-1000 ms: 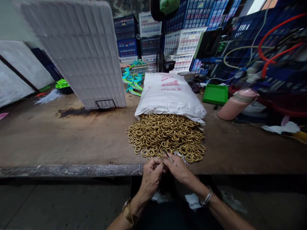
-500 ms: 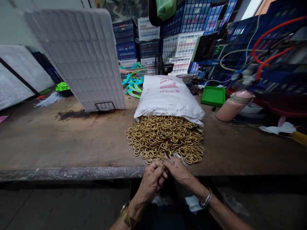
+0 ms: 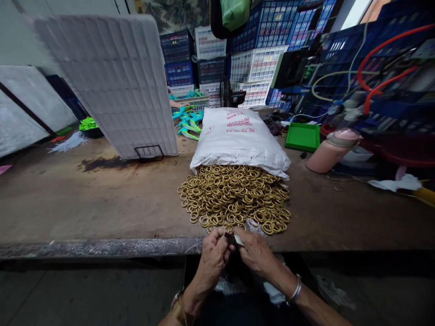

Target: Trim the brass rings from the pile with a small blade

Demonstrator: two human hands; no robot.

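At the table's front edge, both hands meet in front of a heap of gold-coloured rings (image 3: 234,194). My right hand (image 3: 256,253) is closed round a small blade-like tool (image 3: 239,240), pale where it leaves the fingers and dark towards my left hand. My left hand (image 3: 211,256) is pinched shut close to the tool's dark end; what its fingers hold is hidden. The rings spill from the mouth of a white sack (image 3: 238,140) with red print, which lies on the table (image 3: 136,203).
A tall pale ribbed panel (image 3: 112,86) stands on a black wire holder (image 3: 149,151) at left. To the right are a green tray (image 3: 302,136) and a pink bottle (image 3: 331,151). Stacked crates (image 3: 254,63) fill the back. Another person's hand (image 3: 176,104) shows near turquoise pieces (image 3: 190,121).
My right hand has drawn slightly down towards me, and the tool has swung from pointing up to lying across towards my left hand. My left hand stays pinched.
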